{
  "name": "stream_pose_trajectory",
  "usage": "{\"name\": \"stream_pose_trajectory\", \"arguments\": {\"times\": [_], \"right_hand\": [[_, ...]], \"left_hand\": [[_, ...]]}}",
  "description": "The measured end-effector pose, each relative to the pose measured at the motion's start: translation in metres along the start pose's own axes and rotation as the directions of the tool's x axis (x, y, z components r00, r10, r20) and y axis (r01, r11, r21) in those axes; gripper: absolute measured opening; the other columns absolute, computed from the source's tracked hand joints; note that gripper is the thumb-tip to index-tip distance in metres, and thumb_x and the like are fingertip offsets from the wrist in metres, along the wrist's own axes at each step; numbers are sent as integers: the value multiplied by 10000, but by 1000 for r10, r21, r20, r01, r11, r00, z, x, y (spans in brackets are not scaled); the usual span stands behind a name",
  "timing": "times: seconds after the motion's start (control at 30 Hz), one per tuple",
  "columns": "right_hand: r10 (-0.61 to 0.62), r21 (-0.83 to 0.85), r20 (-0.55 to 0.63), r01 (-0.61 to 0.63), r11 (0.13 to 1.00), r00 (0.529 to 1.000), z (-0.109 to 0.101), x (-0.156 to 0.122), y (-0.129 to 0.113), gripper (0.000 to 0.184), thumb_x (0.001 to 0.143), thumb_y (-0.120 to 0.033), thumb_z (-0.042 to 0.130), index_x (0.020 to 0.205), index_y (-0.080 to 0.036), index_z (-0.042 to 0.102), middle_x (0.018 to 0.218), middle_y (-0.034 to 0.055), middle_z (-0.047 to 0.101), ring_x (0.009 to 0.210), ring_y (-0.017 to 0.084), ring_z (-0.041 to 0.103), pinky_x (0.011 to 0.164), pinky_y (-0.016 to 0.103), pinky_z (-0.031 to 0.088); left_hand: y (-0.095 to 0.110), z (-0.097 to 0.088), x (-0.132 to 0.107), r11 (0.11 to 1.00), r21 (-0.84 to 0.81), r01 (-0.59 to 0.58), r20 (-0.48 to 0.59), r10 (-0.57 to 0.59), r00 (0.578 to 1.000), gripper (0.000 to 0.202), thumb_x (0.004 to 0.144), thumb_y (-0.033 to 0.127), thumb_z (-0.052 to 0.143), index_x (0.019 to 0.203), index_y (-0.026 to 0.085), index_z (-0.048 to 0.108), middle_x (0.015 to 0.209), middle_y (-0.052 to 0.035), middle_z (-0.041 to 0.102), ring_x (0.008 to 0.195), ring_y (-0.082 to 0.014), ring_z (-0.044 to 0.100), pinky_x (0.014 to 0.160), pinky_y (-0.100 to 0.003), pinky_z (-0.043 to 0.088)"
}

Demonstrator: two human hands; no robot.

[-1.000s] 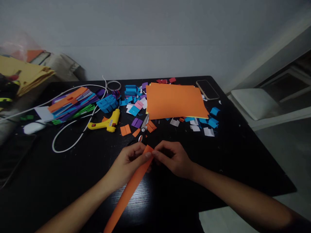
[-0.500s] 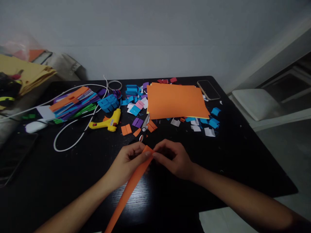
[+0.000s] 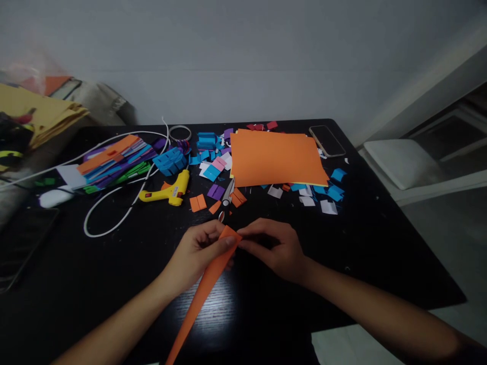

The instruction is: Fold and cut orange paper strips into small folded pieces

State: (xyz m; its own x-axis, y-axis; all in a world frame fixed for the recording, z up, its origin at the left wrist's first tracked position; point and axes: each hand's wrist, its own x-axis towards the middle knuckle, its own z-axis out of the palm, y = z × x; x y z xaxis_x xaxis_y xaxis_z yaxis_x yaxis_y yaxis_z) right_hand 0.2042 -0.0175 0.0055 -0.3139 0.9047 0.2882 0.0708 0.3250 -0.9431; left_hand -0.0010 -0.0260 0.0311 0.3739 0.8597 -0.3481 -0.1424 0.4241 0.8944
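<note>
Several creased orange paper squares (image 3: 198, 203) lay seemingly finished, while the left hand (image 3: 198, 253) and right hand (image 3: 279, 249) pinched an orange paper strip (image 3: 206, 284), its visible length uncut.

My right hand (image 3: 279, 248) now sits slightly further right, its index finger straighter than a second ago; the orange strip (image 3: 213, 271) shows a broader top end, while its lower length looks narrower.
</note>
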Motion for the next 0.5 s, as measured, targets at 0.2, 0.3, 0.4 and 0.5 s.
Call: {"name": "stream_pose_trajectory", "arguments": {"times": [0.2, 0.3, 0.4, 0.5], "right_hand": [[-38, 4, 5, 38, 999, 999, 0, 1, 1, 134, 885, -214, 822, 1008, -267, 816, 903, 25, 812, 781, 176, 764, 695, 306, 602], [-54, 14, 11, 54, 998, 998, -1, 1, 1, 142, 879, -209, 831, 1010, -262, 822, 904, 29, 819, 785, 180, 773, 702, 308, 606], [-52, 10, 14, 52, 999, 999, -1, 0, 1, 142, 870, -210, 842, 1001, -261, 826, 903, 26, 824, 784, 178, 776, 713, 304, 617], [-66, -10, 6, 66, 998, 998, -1, 0, 2, 127, 870, -217, 842, 990, -255, 825, 900, 22, 826, 779, 169, 776, 710, 286, 624]], "left_hand": [[-1, -1, 1, 1000, 2, 1, 10, -1, 1000, 323, 831, 413, 856, 778, 144, 685, 608, 4, 691, 533, -95, 609, 534, -178, 465], [-1, -2, 1, 1000, 15, 3, 9, -3, 1000, 309, 822, 411, 863, 775, 143, 718, 601, 10, 682, 540, -90, 597, 544, -177, 458], [-2, -2, 2, 1000, 20, 2, -6, -2, 1000, 307, 809, 406, 874, 745, 143, 728, 603, 9, 682, 558, -90, 593, 560, -179, 456], [-2, -3, 2, 1000, 23, 2, -23, -2, 1000, 306, 795, 395, 886, 717, 142, 733, 620, 4, 695, 578, -86, 594, 573, -173, 454]]}}
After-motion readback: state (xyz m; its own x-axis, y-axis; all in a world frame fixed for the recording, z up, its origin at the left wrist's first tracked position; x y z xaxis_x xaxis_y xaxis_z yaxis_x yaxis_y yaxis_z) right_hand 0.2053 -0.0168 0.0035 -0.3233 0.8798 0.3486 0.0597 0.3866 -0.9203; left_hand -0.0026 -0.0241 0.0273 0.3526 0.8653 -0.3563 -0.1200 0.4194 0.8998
